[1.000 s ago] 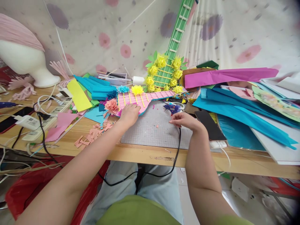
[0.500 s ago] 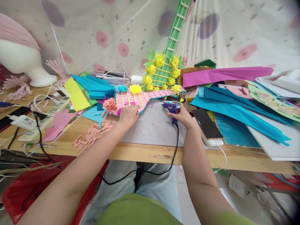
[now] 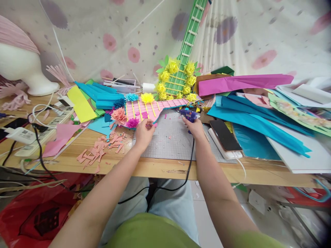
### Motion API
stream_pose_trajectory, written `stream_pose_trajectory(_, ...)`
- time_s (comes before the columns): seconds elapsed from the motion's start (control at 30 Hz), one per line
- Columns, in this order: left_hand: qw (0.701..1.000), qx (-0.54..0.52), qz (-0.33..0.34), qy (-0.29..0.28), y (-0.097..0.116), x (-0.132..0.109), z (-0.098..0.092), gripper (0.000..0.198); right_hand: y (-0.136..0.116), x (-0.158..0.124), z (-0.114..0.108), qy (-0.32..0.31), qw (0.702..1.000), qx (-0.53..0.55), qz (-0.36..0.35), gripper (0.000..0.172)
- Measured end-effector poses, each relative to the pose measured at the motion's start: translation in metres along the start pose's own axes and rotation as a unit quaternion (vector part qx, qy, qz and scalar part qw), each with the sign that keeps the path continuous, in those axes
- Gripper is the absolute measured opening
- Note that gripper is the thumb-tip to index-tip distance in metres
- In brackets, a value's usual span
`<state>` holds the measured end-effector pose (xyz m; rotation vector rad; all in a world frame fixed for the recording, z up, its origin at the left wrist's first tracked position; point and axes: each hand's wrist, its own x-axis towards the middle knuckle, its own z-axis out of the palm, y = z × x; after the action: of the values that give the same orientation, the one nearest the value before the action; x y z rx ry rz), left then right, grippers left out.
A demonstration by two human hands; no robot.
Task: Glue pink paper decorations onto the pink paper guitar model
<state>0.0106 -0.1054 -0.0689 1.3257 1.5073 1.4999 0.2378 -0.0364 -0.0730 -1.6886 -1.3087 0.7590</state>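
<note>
Fingers of right hand (image 3: pixel 195 128) wrap glue gun (image 3: pixel 189 115); left hand (image 3: pixel 144 132) curled, grip unclear.

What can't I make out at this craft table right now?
All in the head view:
Glue gun: most of its handle is hidden by the right hand.
Pink bit at the left hand: too small to identify.
Green paper guitar: its neck's far end is cut off by the top edge.
White mannequin head: partly cut off by the left edge.
</note>
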Motion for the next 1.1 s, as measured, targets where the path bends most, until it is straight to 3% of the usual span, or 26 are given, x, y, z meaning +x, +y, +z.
stream_pose_trajectory(0.07,0.997,-0.067,-0.042,0.012,-0.009,-0.009,0.006,0.009,-0.005,-0.005,-0.004,-0.035,0.995,0.092,-0.024,0.044)
stream_pose_trajectory(0.13,0.989,-0.124,-0.078,0.03,-0.015,-0.016,0.01,0.01,-0.011,-0.013,-0.009,-0.117,0.981,0.142,-0.064,0.045)
stream_pose_trajectory(0.27,0.972,-0.181,-0.133,0.064,-0.017,-0.018,0.008,0.015,-0.024,-0.032,-0.01,-0.303,0.944,0.094,-0.086,0.044)
stream_pose_trajectory(0.33,0.97,-0.18,-0.146,0.072,-0.017,-0.017,0.006,0.015,-0.03,-0.039,-0.007,-0.34,0.935,0.06,-0.082,0.043)
stream_pose_trajectory(0.53,0.97,-0.166,-0.155,0.081,-0.02,-0.015,0.006,0.02,-0.037,-0.045,0.004,-0.336,0.936,0.059,-0.082,0.048)
stream_pose_trajectory(1.1,0.974,-0.161,-0.143,0.067,-0.022,-0.017,0.007,0.028,-0.032,-0.042,0.01,-0.351,0.931,0.031,-0.093,0.048)
